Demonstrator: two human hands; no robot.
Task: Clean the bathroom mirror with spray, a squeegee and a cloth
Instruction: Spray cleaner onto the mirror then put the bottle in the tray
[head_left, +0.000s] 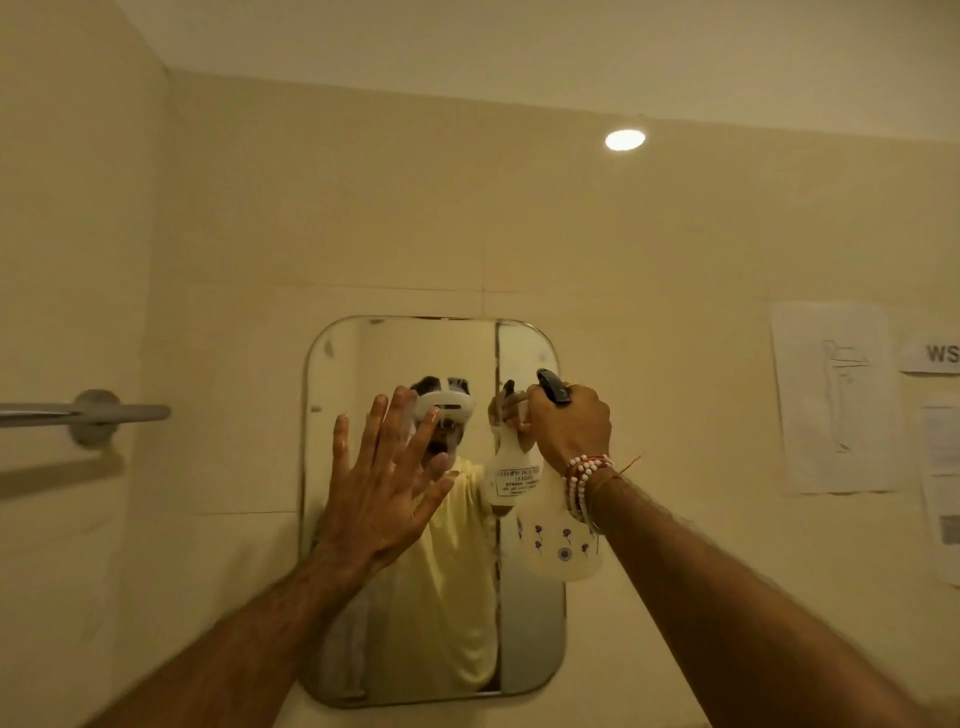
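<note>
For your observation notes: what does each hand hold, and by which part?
Right hand grips the spray bottle at its neck, below the trigger head; left hand holds nothing.

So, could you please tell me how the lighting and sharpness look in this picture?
Head view: warm, dim yellow cast; ceiling light blown out; towel bar throws a soft shadow; forearms blur toward the bottom edge; wide-angle lens bends the wall lines.

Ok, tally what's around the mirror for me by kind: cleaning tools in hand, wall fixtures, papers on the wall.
Cleaning tools: 1, spray bottle in right hand
Wall fixtures: 2, mirror, towel bar
Papers: 3, at right
Total: 6
</note>
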